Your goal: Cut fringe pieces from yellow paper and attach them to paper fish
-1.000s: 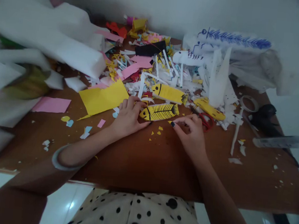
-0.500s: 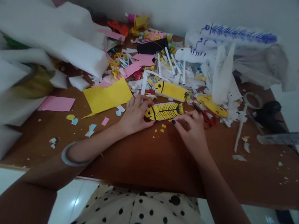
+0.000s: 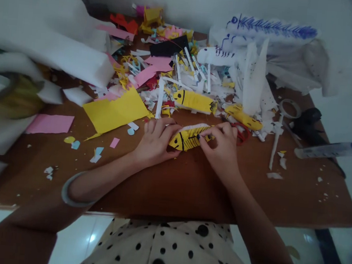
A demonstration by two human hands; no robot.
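Between my hands is a yellow paper fish (image 3: 189, 138) with black bones, an eye and a head line drawn on it. My left hand (image 3: 156, 141) grips its head end, thumb below and fingers above. On the tail half, my right hand (image 3: 221, 146) pinches the paper with thumb and forefinger, hiding part of the tail. A white layer shows along the fish's upper edge. Just behind lies a second yellow paper fish (image 3: 195, 102), and to its right another yellow paper piece (image 3: 243, 117). Red-handled scissors (image 3: 242, 133) lie partly hidden behind my right hand.
A torn yellow sheet (image 3: 115, 111) and a pink paper piece (image 3: 50, 124) lie left. Paper scraps and markers (image 3: 209, 78) are heaped at the back. Right are a tape roll (image 3: 290, 109) and a clear tube with a blue end (image 3: 332, 151). White foam (image 3: 62, 50) stands back left.
The fish has come nearer and been tilted up, with its white edge now showing. My right hand has moved from below the tail onto the fish. The view has shifted slightly right.
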